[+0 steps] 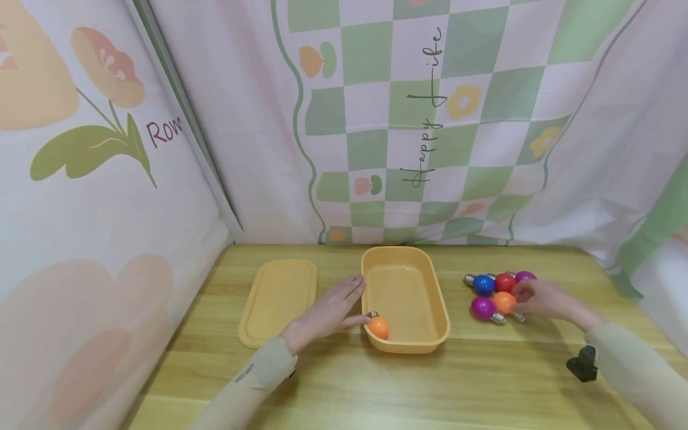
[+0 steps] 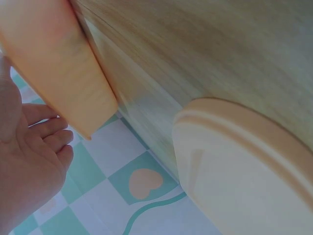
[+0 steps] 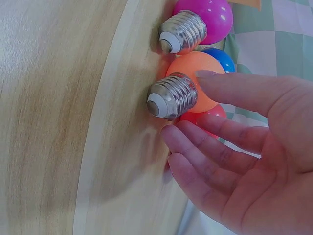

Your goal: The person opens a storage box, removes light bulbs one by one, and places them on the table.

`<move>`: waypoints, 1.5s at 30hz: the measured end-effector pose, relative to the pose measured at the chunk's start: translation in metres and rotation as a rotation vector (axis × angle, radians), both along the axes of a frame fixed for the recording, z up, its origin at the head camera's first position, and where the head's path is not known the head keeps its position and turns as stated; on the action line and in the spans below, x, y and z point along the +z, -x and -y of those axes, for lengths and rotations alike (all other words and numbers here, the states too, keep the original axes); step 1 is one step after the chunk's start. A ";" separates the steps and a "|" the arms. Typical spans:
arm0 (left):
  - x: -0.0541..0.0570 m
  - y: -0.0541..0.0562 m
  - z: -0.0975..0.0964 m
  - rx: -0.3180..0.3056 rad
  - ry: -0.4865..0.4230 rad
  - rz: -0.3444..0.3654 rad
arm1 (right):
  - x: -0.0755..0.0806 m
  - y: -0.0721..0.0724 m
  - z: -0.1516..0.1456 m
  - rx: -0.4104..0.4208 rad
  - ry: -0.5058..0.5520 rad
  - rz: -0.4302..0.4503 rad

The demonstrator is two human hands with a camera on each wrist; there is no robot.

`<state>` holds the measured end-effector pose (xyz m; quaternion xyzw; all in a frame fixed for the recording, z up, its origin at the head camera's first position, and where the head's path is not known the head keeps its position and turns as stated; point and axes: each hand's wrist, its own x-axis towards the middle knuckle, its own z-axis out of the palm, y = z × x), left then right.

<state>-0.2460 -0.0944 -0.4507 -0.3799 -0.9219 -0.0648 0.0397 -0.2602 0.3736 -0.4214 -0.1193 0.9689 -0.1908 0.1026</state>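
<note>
My left hand (image 1: 333, 304) lies along the left wall of the yellow plastic box (image 1: 439, 298), fingers extended at its rim and thumb by the near left corner. Inside that corner sits an orange light bulb (image 1: 378, 328) with a metal screw base. My right hand (image 1: 543, 298) reaches over a cluster of bulbs on the table. Its thumb overlaps a second orange bulb (image 3: 188, 63) in the right wrist view, while the other fingers curve loosely below it. Around that bulb are a blue bulb (image 1: 483, 285), a red bulb (image 1: 504, 282) and two purple bulbs (image 1: 482, 307), one partly hidden behind the hand.
A flat yellow lid (image 1: 282, 295) lies on the wooden table (image 1: 344, 388) left of the box. A checked curtain (image 1: 419, 137) hangs along the table's back edge, and a printed flower panel (image 1: 107, 227) stands at the left.
</note>
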 end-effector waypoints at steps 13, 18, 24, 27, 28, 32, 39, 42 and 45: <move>-0.003 0.000 0.001 -0.005 0.012 -0.027 | -0.001 -0.002 0.002 0.000 0.016 0.011; -0.003 0.000 0.001 -0.003 0.011 -0.016 | 0.004 0.000 0.001 0.030 0.037 -0.032; -0.003 0.000 0.001 -0.002 0.001 -0.006 | 0.023 0.003 0.018 0.098 0.051 -0.131; -0.003 0.000 0.002 0.006 0.000 0.004 | 0.036 0.003 0.035 0.109 0.035 -0.134; -0.004 0.000 0.002 0.008 0.000 0.005 | 0.039 0.003 0.042 0.112 0.025 -0.135; -0.003 0.001 0.002 0.005 -0.005 0.001 | 0.051 0.001 0.068 0.152 0.009 -0.125; -0.002 0.002 0.000 0.012 0.011 0.018 | 0.049 -0.001 0.106 0.298 0.081 -0.228; -0.002 0.002 0.001 0.011 0.017 0.011 | 0.046 -0.003 0.121 0.327 0.125 -0.233; -0.001 0.002 0.001 0.003 0.010 0.003 | 0.045 -0.007 0.134 0.344 0.153 -0.207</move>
